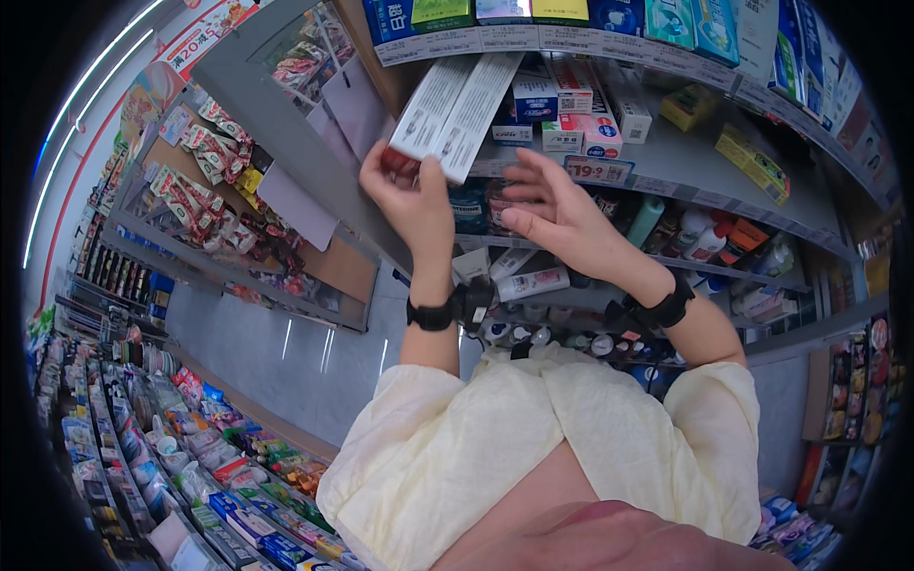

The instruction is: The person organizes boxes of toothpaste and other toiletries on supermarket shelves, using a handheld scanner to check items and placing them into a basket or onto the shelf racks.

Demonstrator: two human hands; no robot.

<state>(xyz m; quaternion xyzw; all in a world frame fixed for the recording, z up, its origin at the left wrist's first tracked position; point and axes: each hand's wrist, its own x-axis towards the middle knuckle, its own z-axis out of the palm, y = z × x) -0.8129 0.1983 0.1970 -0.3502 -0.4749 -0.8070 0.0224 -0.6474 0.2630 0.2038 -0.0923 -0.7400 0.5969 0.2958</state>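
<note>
Two long white cartons (457,107) lie side by side with printed sides up, their far ends at the left part of a shelf under the upper price strip. My left hand (410,193) grips their near end, where a red end face shows between the fingers. My right hand (553,207) is a little to the right, fingers apart, holding nothing, in front of the shelf's price rail. Behind it stand stacked toothpaste-type boxes (535,100) in blue, white and red. A black band with a small device is on each wrist.
Above, a curved shelf edge (500,37) carries more boxes. Yellow boxes (753,163) lie on the middle shelf at right. Below are mouthwash bottles (468,207) and tubes (534,283). A grey cabinet panel (285,128) stands at left, beside hanging snack packs (189,203).
</note>
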